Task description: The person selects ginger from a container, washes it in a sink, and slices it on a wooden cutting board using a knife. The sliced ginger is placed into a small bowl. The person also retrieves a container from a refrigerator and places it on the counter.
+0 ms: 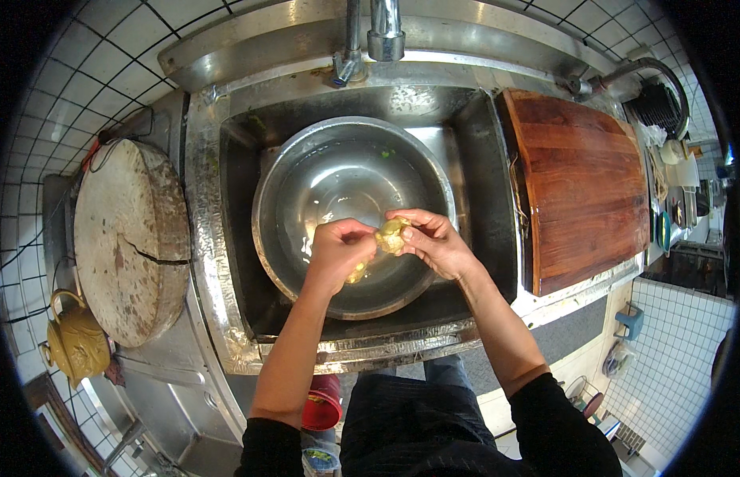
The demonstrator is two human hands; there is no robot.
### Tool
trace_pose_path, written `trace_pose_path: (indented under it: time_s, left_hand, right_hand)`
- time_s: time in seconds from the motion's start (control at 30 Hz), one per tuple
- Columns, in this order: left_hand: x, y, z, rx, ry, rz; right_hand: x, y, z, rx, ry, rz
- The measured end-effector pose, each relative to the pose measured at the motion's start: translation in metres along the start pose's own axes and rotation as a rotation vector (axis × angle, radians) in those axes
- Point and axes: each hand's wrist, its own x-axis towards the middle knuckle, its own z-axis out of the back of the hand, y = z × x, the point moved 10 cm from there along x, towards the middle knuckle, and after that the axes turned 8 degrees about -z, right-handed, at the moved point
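Over a wide steel basin (289,179) my two hands meet, close together. My right hand (440,245) pinches a yellow-green, lumpy piece of food (392,235) between thumb and fingers; its exact kind is unclear. My left hand (338,253) is closed, its fingertips touching the left side of that piece. More of the same yellow stuff (356,273) shows below the left fingers, seemingly held in the palm. Clear water appears to stand in the basin, with a small green leaf bit (386,153) near its far side.
The basin sits inside a dark metal sink (241,238) under a tap (386,40). A reddish wooden board (585,191) lies right; a thick, cracked round chopping block (120,238) stands left, near a yellow kettle (77,343). A red bucket (322,404) is below the counter.
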Motion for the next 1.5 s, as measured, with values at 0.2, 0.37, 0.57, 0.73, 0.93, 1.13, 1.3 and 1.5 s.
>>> trace_pose_path:
  time_s: [0.2, 0.37, 0.57, 0.73, 0.93, 1.13, 1.3, 1.5]
  left_hand:
    - [0.03, 0.041, 0.021, 0.048, -0.005, 0.089]
    - [0.067, 0.109, 0.079, 1.072, -0.028, 0.159]
    - [0.054, 0.141, 0.084, 1.116, -0.005, 0.171]
    - [0.059, 0.166, 0.074, -0.642, -0.285, 0.465]
    - [0.068, 0.069, 0.023, -0.69, -0.122, 0.074]
    - [0.063, 0.043, 0.014, -0.456, -0.319, -0.179]
    - [0.061, 0.023, 0.002, -0.439, -0.239, -0.242]
    - [0.042, -0.009, -0.007, 0.296, -0.215, -0.445]
  right_hand:
    - [0.024, -0.035, 0.026, 0.115, -0.131, -0.209]
    - [0.061, -0.054, 0.048, -1.397, -0.532, -0.015]
    - [0.087, -0.13, 0.026, -1.703, 0.096, -0.056]
    - [0.098, -0.088, 0.051, -1.167, -0.23, -0.293]
    - [0.073, -0.063, 0.029, -0.326, -0.218, -0.025]
    - [0.039, -0.006, -0.002, -0.689, -0.458, 0.34]
    - [0.029, 0.0, 0.001, -0.418, -0.477, 0.372]
    - [0.032, 0.002, 0.019, -0.334, -0.495, 0.206]
